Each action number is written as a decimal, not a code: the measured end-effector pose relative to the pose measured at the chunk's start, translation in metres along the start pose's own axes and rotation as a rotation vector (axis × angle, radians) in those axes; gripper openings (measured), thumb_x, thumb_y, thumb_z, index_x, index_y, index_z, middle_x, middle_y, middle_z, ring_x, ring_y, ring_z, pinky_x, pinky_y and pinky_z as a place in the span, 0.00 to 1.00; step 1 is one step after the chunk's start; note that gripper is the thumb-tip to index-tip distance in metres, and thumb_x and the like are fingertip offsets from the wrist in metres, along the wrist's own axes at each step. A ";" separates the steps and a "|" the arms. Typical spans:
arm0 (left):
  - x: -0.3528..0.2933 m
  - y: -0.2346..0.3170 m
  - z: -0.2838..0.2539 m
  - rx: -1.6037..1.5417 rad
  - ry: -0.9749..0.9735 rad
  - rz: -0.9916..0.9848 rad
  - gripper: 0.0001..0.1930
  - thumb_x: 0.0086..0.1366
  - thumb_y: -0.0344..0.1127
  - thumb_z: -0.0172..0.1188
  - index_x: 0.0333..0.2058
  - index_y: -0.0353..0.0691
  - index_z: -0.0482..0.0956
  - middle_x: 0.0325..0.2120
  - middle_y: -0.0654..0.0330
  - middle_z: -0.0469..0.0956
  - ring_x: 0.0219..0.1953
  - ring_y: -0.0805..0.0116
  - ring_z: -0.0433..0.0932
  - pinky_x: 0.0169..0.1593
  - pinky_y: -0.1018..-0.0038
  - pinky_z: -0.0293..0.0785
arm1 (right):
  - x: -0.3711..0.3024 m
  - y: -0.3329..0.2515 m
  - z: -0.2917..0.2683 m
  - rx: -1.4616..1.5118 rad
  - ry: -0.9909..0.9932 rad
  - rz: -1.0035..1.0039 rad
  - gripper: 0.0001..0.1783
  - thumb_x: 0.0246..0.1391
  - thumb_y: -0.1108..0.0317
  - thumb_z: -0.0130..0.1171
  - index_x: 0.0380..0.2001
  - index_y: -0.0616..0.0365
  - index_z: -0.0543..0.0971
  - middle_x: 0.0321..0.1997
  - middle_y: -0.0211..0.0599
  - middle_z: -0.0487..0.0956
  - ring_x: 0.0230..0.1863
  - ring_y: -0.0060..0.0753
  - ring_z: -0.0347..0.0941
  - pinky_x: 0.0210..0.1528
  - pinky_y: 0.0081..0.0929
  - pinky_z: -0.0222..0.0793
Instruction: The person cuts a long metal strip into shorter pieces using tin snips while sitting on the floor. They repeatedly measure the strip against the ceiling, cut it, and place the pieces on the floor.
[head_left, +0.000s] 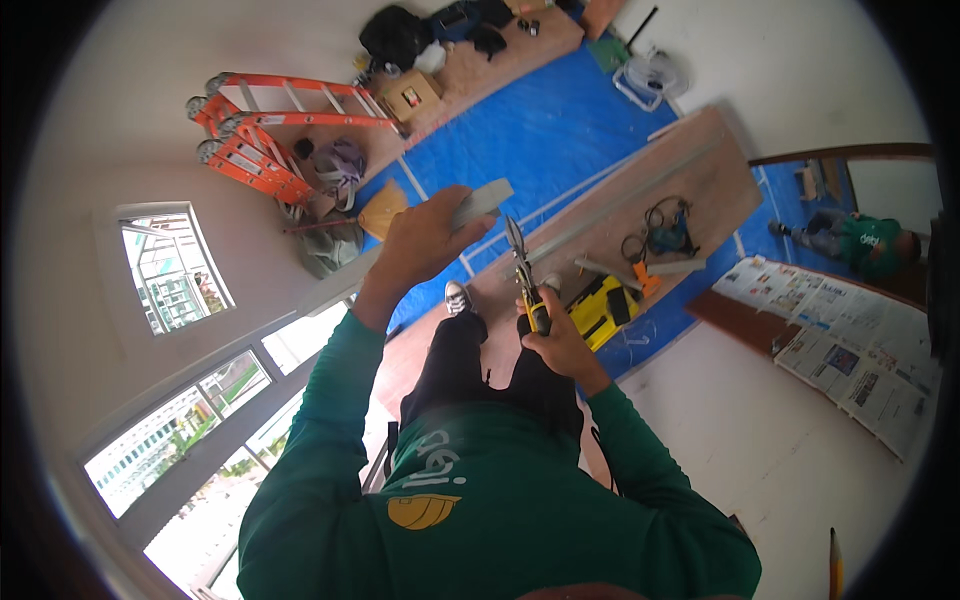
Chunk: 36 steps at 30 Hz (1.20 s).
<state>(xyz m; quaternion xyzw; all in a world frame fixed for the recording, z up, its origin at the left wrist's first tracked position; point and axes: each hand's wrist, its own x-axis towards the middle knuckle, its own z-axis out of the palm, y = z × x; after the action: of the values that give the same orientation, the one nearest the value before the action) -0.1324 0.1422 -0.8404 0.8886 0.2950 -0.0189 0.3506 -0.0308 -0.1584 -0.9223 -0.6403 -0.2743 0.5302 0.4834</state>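
My left hand (425,238) is closed around a long, pale grey metal strip (485,202). One end of the strip points past my thumb; the other runs back beside my left forearm toward the windows. In my right hand (565,345) are tin snips (524,268) with yellow and black handles, my fingers wrapped round the grips. The snips point upward, their blades just right of the strip's short end and apparently apart from it. Whether the blades are parted is too small to tell. Both hands are raised in front of my body, above my shoes.
A wooden board (715,165) bears a metal track, a corded power tool (668,232) and a yellow case (603,312). Blue sheeting (480,130) covers the floor. An orange ladder (265,178) leans far left. Newspapers (850,345) lie right; a person (868,240) shows beyond.
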 end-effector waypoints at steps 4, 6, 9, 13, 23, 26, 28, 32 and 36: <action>-0.018 0.042 -0.048 0.039 0.197 0.097 0.39 0.69 0.73 0.65 0.60 0.43 0.82 0.49 0.46 0.89 0.48 0.39 0.89 0.50 0.50 0.84 | 0.000 -0.056 -0.013 -0.186 0.048 -0.193 0.48 0.52 0.81 0.63 0.78 0.62 0.61 0.64 0.43 0.75 0.70 0.39 0.72 0.74 0.36 0.64; -0.023 0.056 -0.065 0.065 0.306 0.170 0.37 0.68 0.70 0.69 0.59 0.43 0.84 0.46 0.48 0.88 0.44 0.42 0.89 0.47 0.53 0.84 | -0.004 -0.079 -0.020 -0.218 0.048 -0.236 0.50 0.53 0.81 0.62 0.79 0.63 0.59 0.65 0.44 0.73 0.69 0.41 0.70 0.75 0.36 0.62; -0.030 0.073 -0.083 0.220 0.457 0.265 0.36 0.65 0.66 0.74 0.59 0.43 0.84 0.42 0.52 0.86 0.39 0.48 0.88 0.42 0.56 0.83 | -0.009 -0.105 -0.023 -0.265 0.081 -0.323 0.50 0.52 0.81 0.62 0.79 0.65 0.59 0.66 0.46 0.72 0.70 0.45 0.69 0.76 0.38 0.61; -0.036 0.087 -0.099 0.403 0.660 0.401 0.35 0.60 0.62 0.80 0.58 0.46 0.85 0.36 0.58 0.80 0.35 0.56 0.85 0.37 0.60 0.80 | -0.016 -0.120 -0.024 -0.299 0.102 -0.359 0.48 0.52 0.81 0.61 0.79 0.65 0.59 0.67 0.49 0.70 0.72 0.49 0.68 0.77 0.40 0.60; -0.045 0.101 -0.116 0.494 0.818 0.584 0.36 0.54 0.57 0.84 0.58 0.48 0.85 0.37 0.62 0.80 0.35 0.61 0.82 0.34 0.62 0.76 | -0.029 -0.123 -0.035 -0.326 0.178 -0.449 0.47 0.54 0.80 0.60 0.78 0.64 0.60 0.62 0.45 0.70 0.61 0.42 0.70 0.67 0.34 0.67; -0.048 0.105 -0.119 0.475 0.808 0.596 0.36 0.54 0.57 0.84 0.58 0.48 0.84 0.40 0.61 0.82 0.37 0.60 0.83 0.37 0.60 0.78 | -0.027 -0.123 -0.039 -0.285 0.158 -0.467 0.47 0.54 0.80 0.61 0.78 0.65 0.60 0.63 0.46 0.71 0.62 0.42 0.71 0.68 0.35 0.67; -0.050 0.109 -0.121 0.435 0.801 0.595 0.37 0.56 0.60 0.82 0.59 0.46 0.84 0.41 0.59 0.83 0.38 0.57 0.84 0.39 0.59 0.79 | -0.026 -0.123 -0.041 -0.324 0.184 -0.517 0.47 0.54 0.79 0.61 0.78 0.65 0.60 0.63 0.46 0.71 0.63 0.42 0.71 0.68 0.35 0.67; -0.055 0.119 -0.127 0.061 0.396 0.328 0.39 0.67 0.66 0.73 0.64 0.39 0.82 0.43 0.51 0.84 0.43 0.52 0.85 0.47 0.57 0.80 | -0.032 -0.128 -0.042 -0.291 0.135 -0.430 0.51 0.52 0.79 0.63 0.80 0.66 0.59 0.69 0.44 0.72 0.74 0.42 0.68 0.79 0.36 0.57; -0.060 0.128 -0.136 -0.102 0.229 0.302 0.40 0.73 0.68 0.65 0.63 0.33 0.83 0.44 0.44 0.86 0.46 0.50 0.86 0.52 0.58 0.79 | -0.041 -0.141 -0.037 -0.256 0.110 -0.497 0.51 0.52 0.79 0.63 0.80 0.67 0.59 0.68 0.46 0.72 0.73 0.43 0.69 0.77 0.38 0.60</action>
<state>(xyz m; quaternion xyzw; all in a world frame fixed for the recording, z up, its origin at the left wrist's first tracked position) -0.1363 0.1233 -0.6455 0.9002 0.1970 0.1503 0.3580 0.0155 -0.1526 -0.7778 -0.6371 -0.4609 0.3211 0.5277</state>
